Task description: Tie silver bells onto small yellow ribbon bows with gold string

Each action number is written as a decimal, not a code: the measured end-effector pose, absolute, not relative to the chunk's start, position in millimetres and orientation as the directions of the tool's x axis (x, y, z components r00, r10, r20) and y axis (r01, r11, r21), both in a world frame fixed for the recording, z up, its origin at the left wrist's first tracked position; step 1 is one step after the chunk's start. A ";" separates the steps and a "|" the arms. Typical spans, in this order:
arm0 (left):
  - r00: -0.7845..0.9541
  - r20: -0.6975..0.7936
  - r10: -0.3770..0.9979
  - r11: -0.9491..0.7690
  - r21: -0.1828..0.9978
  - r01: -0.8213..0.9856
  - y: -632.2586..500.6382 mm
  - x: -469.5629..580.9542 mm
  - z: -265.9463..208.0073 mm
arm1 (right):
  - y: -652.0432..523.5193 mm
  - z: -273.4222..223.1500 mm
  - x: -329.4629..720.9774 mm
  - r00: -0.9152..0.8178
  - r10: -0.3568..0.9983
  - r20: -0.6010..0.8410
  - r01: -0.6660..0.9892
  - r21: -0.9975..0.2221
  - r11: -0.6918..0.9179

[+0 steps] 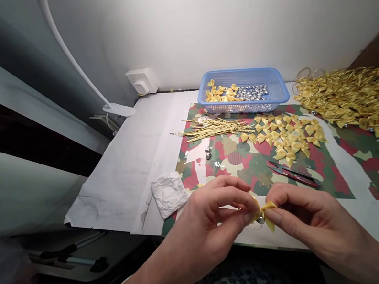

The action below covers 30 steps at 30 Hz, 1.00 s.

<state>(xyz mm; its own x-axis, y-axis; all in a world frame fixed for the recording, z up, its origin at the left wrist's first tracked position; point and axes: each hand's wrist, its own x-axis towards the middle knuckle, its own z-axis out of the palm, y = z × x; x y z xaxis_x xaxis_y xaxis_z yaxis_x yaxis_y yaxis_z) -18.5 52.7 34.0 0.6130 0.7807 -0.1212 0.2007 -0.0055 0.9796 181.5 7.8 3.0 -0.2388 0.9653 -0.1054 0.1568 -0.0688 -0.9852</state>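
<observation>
Close to the table's front edge, my left hand [220, 217] and my right hand [301, 213] meet at a yellow ribbon bow [269, 207]. Each hand pinches one side of it between thumb and fingers. A small silver bell [260, 219] hangs at the bow's middle, between my thumbs. A thin loop of cord shows faintly below it. My fingertips hide part of the bow. Just beyond my right hand lies a pair of thread snips [293, 174]. Loose yellow bows [285, 135] are spread out behind the snips.
A blue basket [245, 108] holds bows and silver bells. Gold cords [216, 127] lie before it, with a few bells [208, 153] nearer. Finished-looking corded bows [360, 99] are heaped at right. Crumpled white paper [170, 194] lies left; a lamp [80, 68] is clamped behind.
</observation>
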 end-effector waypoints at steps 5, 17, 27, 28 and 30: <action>0.608 -0.104 0.788 -0.011 0.983 0.182 50.1 -17.6 38.0 | 6.7 3.4 181.0 -0.261 0.952 -0.159 0.061 -0.987 -0.148; 0.620 -0.317 0.718 0.214 0.948 0.237 64.5 -15.2 35.6 | 4.8 4.7 182.5 -0.241 0.969 -0.048 0.256 -0.967 0.016; 0.729 -0.373 0.574 0.338 0.919 0.204 74.3 -18.4 32.7 | 3.1 6.2 182.8 -0.272 0.959 -0.074 0.179 -0.984 -0.025; 0.733 -0.381 0.563 0.362 0.911 0.195 74.2 -18.0 32.7 | 3.0 6.9 183.1 -0.274 0.959 -0.076 0.191 -0.981 -0.024; 0.743 -0.394 0.541 0.404 0.897 0.181 73.9 -17.0 32.5 | 3.1 8.4 184.1 -0.272 0.959 -0.080 0.234 -0.972 -0.014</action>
